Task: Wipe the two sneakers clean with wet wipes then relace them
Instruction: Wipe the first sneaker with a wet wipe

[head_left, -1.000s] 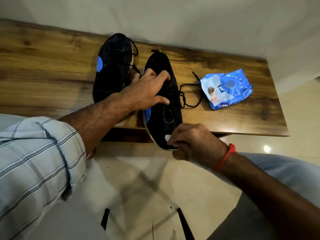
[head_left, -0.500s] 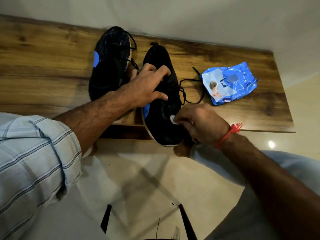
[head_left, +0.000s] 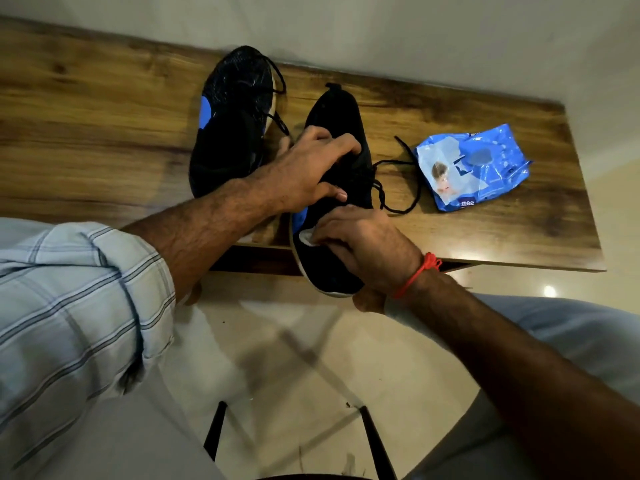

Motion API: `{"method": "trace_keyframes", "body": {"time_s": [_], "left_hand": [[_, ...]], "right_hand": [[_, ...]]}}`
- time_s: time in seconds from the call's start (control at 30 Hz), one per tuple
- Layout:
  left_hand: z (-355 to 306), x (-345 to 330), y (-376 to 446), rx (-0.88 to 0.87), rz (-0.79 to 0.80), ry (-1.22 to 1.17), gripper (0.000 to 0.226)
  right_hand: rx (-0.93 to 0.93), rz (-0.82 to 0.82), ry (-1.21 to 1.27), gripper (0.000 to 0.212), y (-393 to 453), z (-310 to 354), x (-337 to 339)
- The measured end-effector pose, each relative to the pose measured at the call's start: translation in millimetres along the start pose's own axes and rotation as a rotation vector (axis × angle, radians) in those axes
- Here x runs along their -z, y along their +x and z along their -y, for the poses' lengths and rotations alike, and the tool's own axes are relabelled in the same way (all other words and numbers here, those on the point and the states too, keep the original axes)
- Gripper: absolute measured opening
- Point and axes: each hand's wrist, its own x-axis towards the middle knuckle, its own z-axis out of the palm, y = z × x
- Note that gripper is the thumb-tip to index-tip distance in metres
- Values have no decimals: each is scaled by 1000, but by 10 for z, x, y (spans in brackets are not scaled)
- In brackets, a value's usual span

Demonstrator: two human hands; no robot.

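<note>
Black with blue patches, two sneakers lie on the wooden table [head_left: 104, 109]. The near sneaker [head_left: 341, 133] juts toe-first over the table's front edge; the far sneaker [head_left: 230, 126] lies just beside it on the left, by the wall. The left hand [head_left: 308, 171] grips the near sneaker's middle, fingers curled over its top. The right hand [head_left: 363, 244] pinches a white wipe [head_left: 307, 236] against the toe area. Loose laces [head_left: 398, 188] trail toward the blue wipe pack [head_left: 471, 168] on the right.

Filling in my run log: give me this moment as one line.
step: wiping | left hand: holds near sneaker | right hand: presses wet wipe on it | far sneaker: untouched | wipes pack: on table
</note>
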Motion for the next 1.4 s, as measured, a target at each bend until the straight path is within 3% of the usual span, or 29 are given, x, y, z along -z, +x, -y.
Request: {"method": "trace_keyframes", "body": {"time_s": [0.2, 0.37, 0.57, 0.63, 0.77, 0.93, 1.17, 1.3, 1.4], "left_hand": [[91, 7, -9, -26, 0, -8, 70], [69, -9, 26, -16, 9, 0, 69], [124, 3, 16, -25, 30, -25, 69], [115, 5, 14, -27, 35, -22, 68], [81, 22, 9, -14, 31, -29, 69], [102, 45, -6, -35, 42, -25, 68], [74, 54, -8, -3, 67, -59, 68], [69, 100, 18, 13, 117, -41, 61], [74, 141, 27, 28, 154, -25, 60]], "right_hand": [[156, 400, 74, 13, -163, 171, 52], [0, 137, 5, 17, 2, -109, 176], [86, 469, 127, 12, -204, 120, 190], [109, 446, 125, 13, -183, 82, 203], [86, 251, 51, 18, -52, -54, 191], [112, 458, 163, 16, -248, 104, 158], [-15, 140, 26, 15, -10, -124, 100], [-135, -142, -96, 14, 83, -120, -15], [-136, -103, -131, 12, 145, -83, -73]]}}
